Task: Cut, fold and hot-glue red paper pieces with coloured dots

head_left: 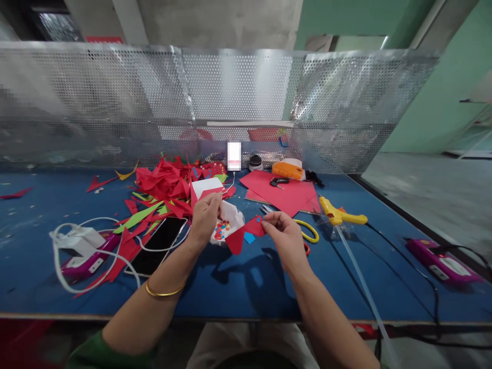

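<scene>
A white-lined bowl (235, 214) holding small red, blue and white bits stands near the middle of the blue table. Over its left side is my left hand (206, 216), fingers pressed together; what they hold, if anything, is too small to name. My right hand (283, 234) pinches the right end of a folded red paper piece (235, 241), which hangs in front of the bowl. A small blue paper piece (249, 238) is beside the red paper. Scissors with a yellow handle (310, 231) lie behind my right hand, partly hidden by it.
Red scraps (165, 179) heap up behind my left hand, near a phone (159, 246) and a white cable (57, 256). Red sheets (277, 190) lie at the back. A yellow glue gun (342, 215) and a purple power strip (442, 261) are on the right.
</scene>
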`<state>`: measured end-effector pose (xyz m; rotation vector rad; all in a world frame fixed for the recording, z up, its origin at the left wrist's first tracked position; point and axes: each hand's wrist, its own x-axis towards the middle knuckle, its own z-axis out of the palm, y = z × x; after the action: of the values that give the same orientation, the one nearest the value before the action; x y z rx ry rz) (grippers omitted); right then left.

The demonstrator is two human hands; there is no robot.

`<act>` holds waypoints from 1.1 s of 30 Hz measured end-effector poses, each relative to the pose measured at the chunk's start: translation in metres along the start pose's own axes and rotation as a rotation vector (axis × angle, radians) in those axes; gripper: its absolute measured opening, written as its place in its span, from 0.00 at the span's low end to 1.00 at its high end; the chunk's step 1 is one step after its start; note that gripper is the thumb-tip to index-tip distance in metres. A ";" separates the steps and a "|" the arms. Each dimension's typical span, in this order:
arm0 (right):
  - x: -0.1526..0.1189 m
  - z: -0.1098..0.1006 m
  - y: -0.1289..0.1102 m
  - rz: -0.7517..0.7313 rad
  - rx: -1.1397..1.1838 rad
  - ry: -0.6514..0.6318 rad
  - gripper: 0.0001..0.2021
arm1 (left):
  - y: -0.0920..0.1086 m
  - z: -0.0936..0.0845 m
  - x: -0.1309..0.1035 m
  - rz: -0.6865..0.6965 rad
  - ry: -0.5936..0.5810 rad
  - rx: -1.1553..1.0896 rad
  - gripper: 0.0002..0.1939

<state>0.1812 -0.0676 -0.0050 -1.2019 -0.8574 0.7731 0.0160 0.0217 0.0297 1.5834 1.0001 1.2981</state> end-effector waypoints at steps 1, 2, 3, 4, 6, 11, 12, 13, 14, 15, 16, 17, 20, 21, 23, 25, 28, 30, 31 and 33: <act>-0.001 0.000 0.000 -0.004 0.000 -0.003 0.11 | 0.002 0.000 -0.002 0.001 -0.009 0.026 0.24; -0.001 0.000 0.000 -0.008 -0.002 -0.007 0.11 | 0.003 0.001 -0.003 0.004 -0.029 0.044 0.23; -0.002 -0.001 0.000 -0.009 -0.007 -0.013 0.10 | 0.005 0.002 -0.005 0.016 -0.061 0.055 0.20; -0.002 -0.001 0.000 -0.010 -0.016 -0.021 0.10 | 0.007 0.004 -0.007 0.040 -0.102 0.059 0.15; -0.003 -0.001 0.001 -0.010 -0.035 -0.039 0.10 | 0.009 0.007 -0.011 0.080 -0.212 0.090 0.11; -0.004 -0.001 0.005 -0.030 -0.084 -0.069 0.10 | 0.007 0.013 -0.020 0.109 -0.366 0.257 0.12; -0.004 -0.001 0.005 -0.034 -0.092 -0.075 0.10 | 0.006 0.013 -0.021 0.120 -0.359 0.275 0.12; -0.004 0.000 0.006 -0.036 -0.099 -0.079 0.10 | 0.005 0.013 -0.021 0.131 -0.350 0.289 0.12; -0.004 0.000 0.006 -0.036 -0.104 -0.086 0.10 | 0.004 0.014 -0.022 0.142 -0.348 0.301 0.12; -0.005 0.001 0.006 -0.033 -0.106 -0.092 0.09 | 0.003 0.014 -0.022 0.157 -0.349 0.311 0.12; -0.005 0.001 0.006 -0.031 -0.106 -0.098 0.09 | 0.002 0.014 -0.022 0.177 -0.356 0.322 0.12; -0.005 0.002 0.007 -0.027 -0.105 -0.103 0.09 | 0.001 0.014 -0.022 0.205 -0.368 0.335 0.11; -0.006 0.002 0.007 -0.023 -0.100 -0.115 0.09 | -0.001 0.015 -0.021 0.304 -0.405 0.399 0.13; -0.007 0.002 0.007 -0.024 -0.105 -0.118 0.09 | -0.002 0.015 -0.020 0.325 -0.406 0.422 0.14; -0.007 0.001 0.007 -0.024 -0.109 -0.125 0.09 | -0.003 0.014 -0.018 0.322 -0.346 0.461 0.15; -0.007 0.001 0.007 -0.024 -0.106 -0.120 0.09 | -0.005 0.010 -0.015 0.271 -0.214 0.473 0.17; -0.007 0.001 0.006 -0.030 -0.097 -0.089 0.09 | -0.004 0.004 -0.011 0.185 -0.027 0.386 0.22; -0.006 0.001 0.004 -0.032 -0.083 -0.060 0.09 | -0.002 0.001 -0.010 0.162 0.042 0.304 0.24; -0.006 0.001 0.003 -0.031 -0.068 -0.047 0.09 | -0.001 0.001 -0.011 0.167 0.060 0.272 0.23; -0.005 0.001 0.002 -0.031 -0.037 -0.023 0.09 | 0.002 0.002 -0.013 0.189 0.028 0.233 0.15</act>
<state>0.1781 -0.0714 -0.0073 -1.2116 -0.9110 0.7503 0.0161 0.0082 0.0274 1.8790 1.0714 1.3728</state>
